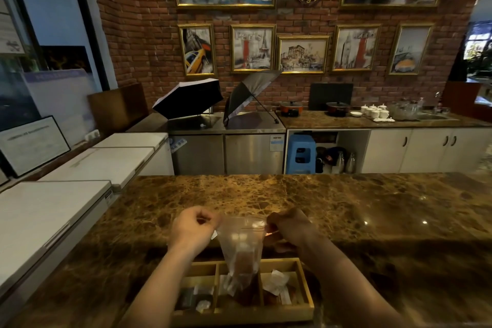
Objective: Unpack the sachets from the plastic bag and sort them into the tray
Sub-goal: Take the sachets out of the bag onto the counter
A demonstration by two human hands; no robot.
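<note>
A clear plastic bag (241,245) hangs between my hands above a wooden tray (306,285). My left hand (193,226) pinches the bag's top left corner. The top right corner is pinched by my right hand (288,225). The bag's mouth is stretched wide and its lower end droops into the tray's middle compartment. A brownish sachet shows through the bag's lower part. The tray has several compartments; white sachets (277,281) lie in the right one and dark and pale sachets (198,299) in the left one.
The tray rests on a brown marble counter (372,208) near its front edge. White chest freezers (53,208) stand to the left. Beyond the counter are steel cabinets, two open umbrellas (218,98) and a back worktop with pots and cups.
</note>
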